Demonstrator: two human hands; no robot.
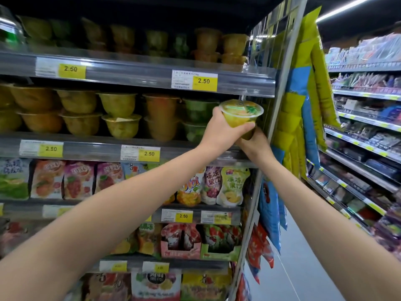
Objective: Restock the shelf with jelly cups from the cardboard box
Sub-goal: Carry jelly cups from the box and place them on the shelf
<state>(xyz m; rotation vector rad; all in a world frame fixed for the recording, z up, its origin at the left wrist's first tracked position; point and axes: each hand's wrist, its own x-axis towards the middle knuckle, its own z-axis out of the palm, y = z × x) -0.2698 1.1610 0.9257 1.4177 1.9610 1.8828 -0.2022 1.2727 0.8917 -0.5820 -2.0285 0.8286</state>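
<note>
Curled round the side of a yellow jelly cup [239, 116], the left hand [221, 127] holds it lid up at the right end of the shelf [86, 148], just under the rail above. The right hand [257, 146] sits at five o'clock of the cup, touching the left hand from below; whether its fingers clasp anything cannot be told. Stacked cups [161, 115] stand at nine o'clock, a 2.50 price tag [204, 81] at eleven, hanging yellow-and-blue packets [288, 118] at three.

"2.50" on yellow price tags [203, 81], shelf rail [130, 72]
</note>
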